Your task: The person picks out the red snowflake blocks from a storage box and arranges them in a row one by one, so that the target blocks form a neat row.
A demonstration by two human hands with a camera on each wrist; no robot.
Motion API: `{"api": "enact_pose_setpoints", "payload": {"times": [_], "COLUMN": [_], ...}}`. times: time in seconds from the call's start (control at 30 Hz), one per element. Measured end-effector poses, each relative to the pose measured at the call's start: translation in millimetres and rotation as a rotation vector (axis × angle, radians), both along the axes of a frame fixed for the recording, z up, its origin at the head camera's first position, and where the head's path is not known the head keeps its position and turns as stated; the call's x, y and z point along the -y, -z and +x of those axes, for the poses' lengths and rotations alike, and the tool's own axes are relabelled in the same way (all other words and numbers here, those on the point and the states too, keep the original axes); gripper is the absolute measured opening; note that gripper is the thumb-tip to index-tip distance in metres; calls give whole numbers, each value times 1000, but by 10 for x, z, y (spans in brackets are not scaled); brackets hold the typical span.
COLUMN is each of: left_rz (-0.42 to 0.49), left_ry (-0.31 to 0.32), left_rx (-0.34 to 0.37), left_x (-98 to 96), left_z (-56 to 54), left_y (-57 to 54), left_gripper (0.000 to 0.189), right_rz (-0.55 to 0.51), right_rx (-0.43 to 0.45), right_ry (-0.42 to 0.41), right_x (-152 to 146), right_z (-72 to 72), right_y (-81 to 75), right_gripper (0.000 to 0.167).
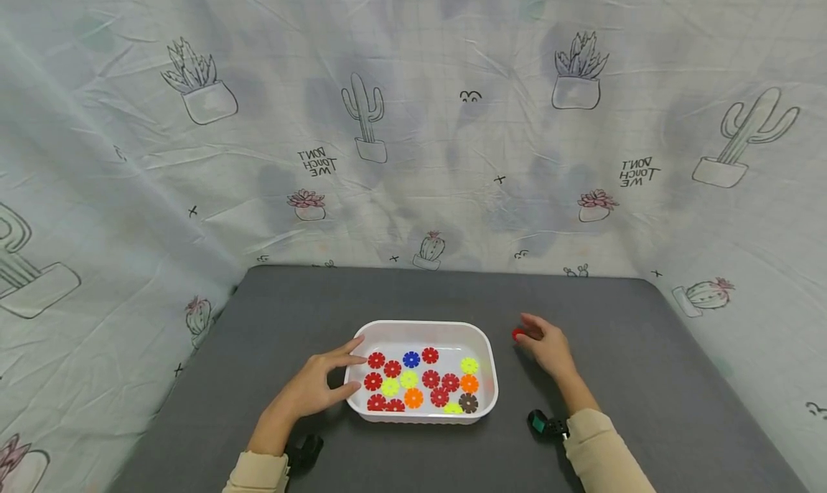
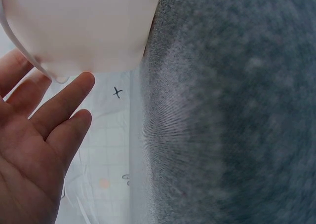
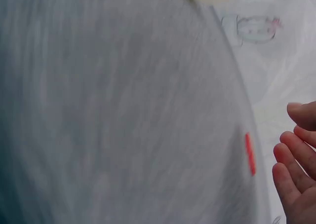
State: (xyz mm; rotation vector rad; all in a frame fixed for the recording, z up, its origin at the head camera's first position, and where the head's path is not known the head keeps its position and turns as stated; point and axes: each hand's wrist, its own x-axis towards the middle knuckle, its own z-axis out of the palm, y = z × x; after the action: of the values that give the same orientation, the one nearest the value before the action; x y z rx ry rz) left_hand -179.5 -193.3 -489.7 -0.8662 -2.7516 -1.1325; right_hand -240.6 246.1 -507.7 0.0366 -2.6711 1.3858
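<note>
A white plastic tray holds several notched, flower-shaped discs: red, blue, yellow-green, orange and dark brown. My left hand rests at the tray's left rim, fingers spread and mostly straight; the left wrist view shows this hand against the tray's outer wall. To the right of the tray, my right hand hovers by a single red disc. In the right wrist view, that disc appears edge-on, apart from the loosely bent fingers.
Grey cloth covers the table under the tray. Behind and along the sides hangs a white curtain printed with cacti. Black wrist devices sit at both cuffs.
</note>
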Motion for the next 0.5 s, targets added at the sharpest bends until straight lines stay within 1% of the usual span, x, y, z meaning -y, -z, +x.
{"api": "enact_pose_setpoints", "payload": {"times": [0.13,0.3,0.5], "left_rz": [-2,-5,-5], "left_ry": [-1,2,-3], "left_rx": [5,-1,1], "left_x": [3,3,2], "left_z": [-6,-7,-5], "left_y": [-9,-5,0], "left_gripper": [42,42,42], "right_rz": [-56,-98,-178], "right_rx": [-53,-114,-135], "right_ry": [-55,-121,-194], "right_x": [113,268,457], "right_z": [56,174,318], "right_y": [-102,-238,-396], "right_gripper": [49,48,48]}}
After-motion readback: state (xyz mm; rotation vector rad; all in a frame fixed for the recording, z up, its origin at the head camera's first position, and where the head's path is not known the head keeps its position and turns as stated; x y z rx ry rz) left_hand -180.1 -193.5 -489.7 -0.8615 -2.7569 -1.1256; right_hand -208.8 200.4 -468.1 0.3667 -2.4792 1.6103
